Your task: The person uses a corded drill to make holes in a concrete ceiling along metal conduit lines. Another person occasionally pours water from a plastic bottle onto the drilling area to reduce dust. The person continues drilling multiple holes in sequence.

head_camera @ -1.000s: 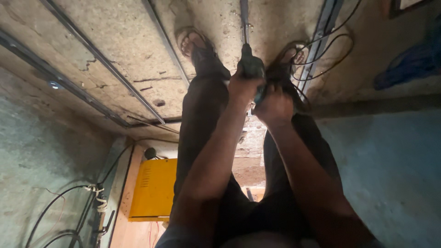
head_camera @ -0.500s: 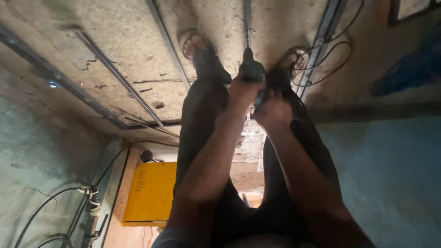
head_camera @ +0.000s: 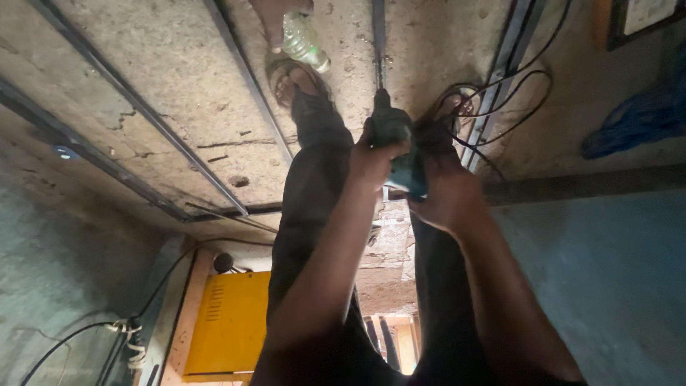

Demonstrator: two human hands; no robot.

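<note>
— Fingers (head_camera: 369, 143) of the left hand (head_camera: 377, 159) are being clenched around what, exactly?

— Around the upper body of a dark green power tool (head_camera: 390, 123). The right hand (head_camera: 446, 194) is being closed on the lower, teal part of the same tool, so both hands are grasping it. The tool is being held upright between the two sandalled feet (head_camera: 289, 80), and its nose is being set against a narrow metal strip (head_camera: 378, 32) lying on the floor.

— Which step is being carried out, by the look of it?

— It seems that the tool is being pressed down onto the strip. Whether it is being run at this moment cannot be told.

— What is being called for by the next move?

— A steady, straight downward push is probably being called for, with the nose being kept centred on the strip. The black cable (head_camera: 516, 107), which is looping just beside the right foot, is likely needing to be kept away from the working end.

— And the materials?

— The concrete floor (head_camera: 143, 107) is being seen as rough, pitted and cracked, with other thin dark metal strips running across it. A clear plastic bottle (head_camera: 304, 44) is lying near the left foot. A yellow metal box (head_camera: 230, 323) with vent slots is being seen lower left, and a crumpled blue cloth (head_camera: 636, 125) far right.
</note>
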